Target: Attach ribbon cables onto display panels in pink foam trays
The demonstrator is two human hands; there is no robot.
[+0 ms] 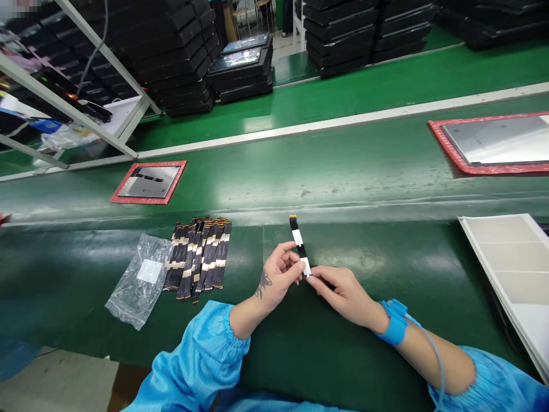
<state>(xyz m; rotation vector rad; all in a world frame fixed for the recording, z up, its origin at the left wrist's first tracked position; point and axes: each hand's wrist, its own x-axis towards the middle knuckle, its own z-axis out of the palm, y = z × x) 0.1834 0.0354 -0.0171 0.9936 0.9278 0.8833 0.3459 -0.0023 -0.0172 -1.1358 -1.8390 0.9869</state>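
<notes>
A black flex cable (297, 236) with white patches and a gold end stands upright between my hands, over the green work surface. My left hand (280, 270) pinches it near the lower end with thumb and fingers. At its bottom tip, my right hand (341, 292) has thumb and forefinger closed together on the cable's end. To the left lies a pile of similar flex cables (198, 257), black with pale bands. A clear plastic bag (136, 286) with a white label touches the pile's left side.
On the belt lie a red-edged panel (148, 183) with a flex cable on it and a larger red-edged panel (497, 143). White sheets (506, 269) stand at the right. Black tray stacks (341, 37) line the back. A metal frame (98, 131) rises at the left.
</notes>
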